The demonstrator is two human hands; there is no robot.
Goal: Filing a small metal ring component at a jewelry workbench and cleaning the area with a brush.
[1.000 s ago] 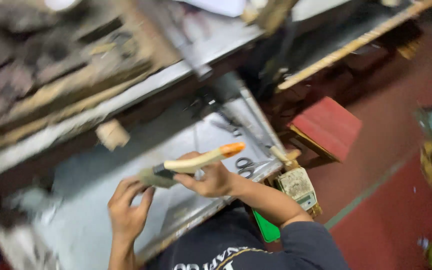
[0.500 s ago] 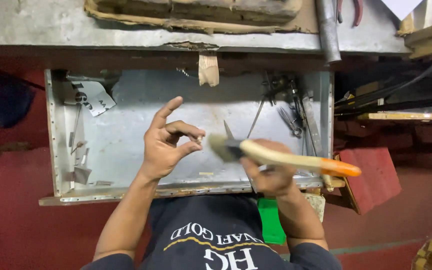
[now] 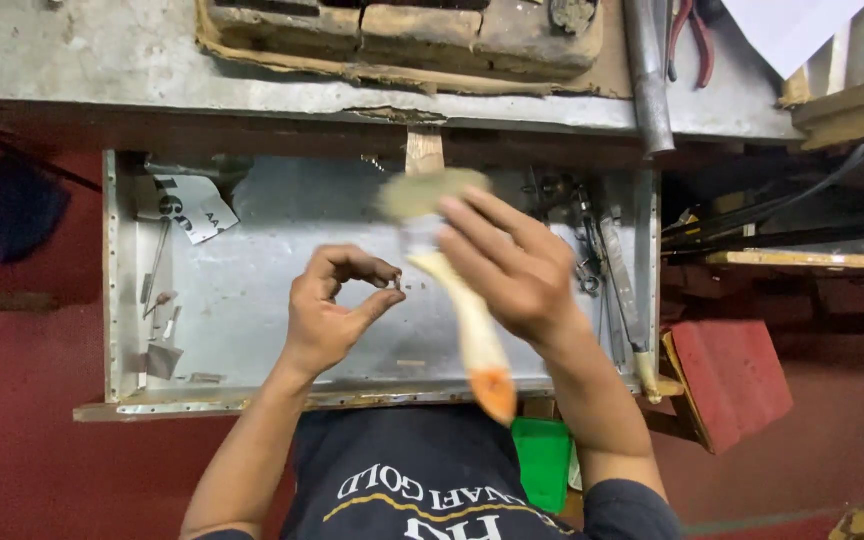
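Fingers: left hand (image 3: 330, 318) curls thumb and forefinger, pinching a tiny part (image 3: 396, 284); right hand (image 3: 514, 265) grips the brush (image 3: 457, 300).
Brush: blurred bristles up, pale handle, orange tip, frame centre.
Drawer (image 3: 252, 300): dull, scuffed sheet metal.

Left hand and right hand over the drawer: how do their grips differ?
The left hand pinches something tiny between thumb and forefinger, too small to identify. The right hand grips a blurred paintbrush, bristles away from the person, orange handle tip toward them. Both hover above the open metal drawer.
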